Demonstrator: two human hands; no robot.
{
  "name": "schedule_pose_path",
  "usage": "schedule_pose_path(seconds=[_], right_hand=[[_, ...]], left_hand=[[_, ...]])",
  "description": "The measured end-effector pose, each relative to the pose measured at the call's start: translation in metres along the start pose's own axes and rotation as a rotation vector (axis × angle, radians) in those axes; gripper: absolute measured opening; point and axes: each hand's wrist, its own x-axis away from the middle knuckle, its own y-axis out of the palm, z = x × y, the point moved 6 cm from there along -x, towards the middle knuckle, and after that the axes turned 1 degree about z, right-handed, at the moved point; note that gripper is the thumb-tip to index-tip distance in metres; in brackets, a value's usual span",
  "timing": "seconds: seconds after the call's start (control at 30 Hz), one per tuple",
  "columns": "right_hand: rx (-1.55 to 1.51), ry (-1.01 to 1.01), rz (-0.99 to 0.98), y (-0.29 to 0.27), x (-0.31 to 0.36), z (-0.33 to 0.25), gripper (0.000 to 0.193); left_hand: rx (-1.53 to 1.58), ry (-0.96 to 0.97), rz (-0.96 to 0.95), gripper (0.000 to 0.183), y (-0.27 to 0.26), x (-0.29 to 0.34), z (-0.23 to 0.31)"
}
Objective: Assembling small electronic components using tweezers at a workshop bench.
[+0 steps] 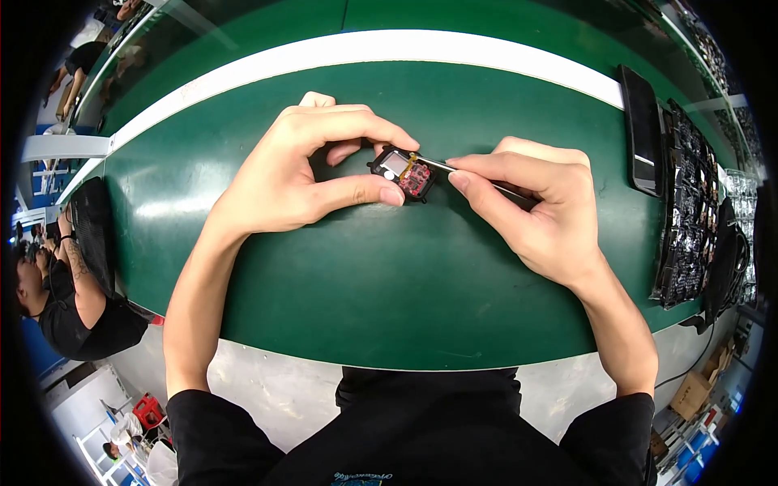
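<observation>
Between the thumb and fingers of my left hand [284,162] is a small black electronic casing [418,193]. It lies open side up, low over the green table. Inside it show a red circuit board [416,180], a silver-grey rectangular part [395,163] and a strip of amber tape. My right hand [543,194] pinches a slim metal tool [436,164], whose tip reaches the casing's upper edge close to my left index fingertip. Whether the tool is a pair of tweezers or a single-shaft pick, I cannot tell. Its rear end is mostly hidden by my right hand.
The green table [389,300] has a white raised strip [365,46] along its far side. At the right lie a black phone [640,130] and a stack of dark trays [685,219] with small parts. Another person [73,300] sits at the left beside a black bag-like item [91,235].
</observation>
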Motion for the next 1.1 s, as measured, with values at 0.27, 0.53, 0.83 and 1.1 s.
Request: schedule_pose_path(seconds=[0.27, 0.53, 0.83, 1.1], right_hand=[[0.027, 0.036, -0.036, -0.0008, -0.0004, 0.0002, 0.007], [0.027, 0.022, -0.051, 0.0008, -0.0013, 0.0001, 0.007], [0.04, -0.012, -0.055, 0.0012, -0.0003, 0.0015, 0.006], [0.012, -0.006, -0.057, 0.0018, -0.0006, 0.0034, 0.006]], left_hand=[[-0.026, -0.017, -0.031, 0.055, 0.0023, 0.0005, 0.0008], [-0.063, -0.003, -0.035, 0.055, 0.0042, -0.0001, 0.0051], [-0.042, 0.004, -0.041, 0.052, 0.005, -0.0003, 0.0069], [-0.033, 0.003, -0.055, 0.051, 0.0064, -0.001, 0.0092]])
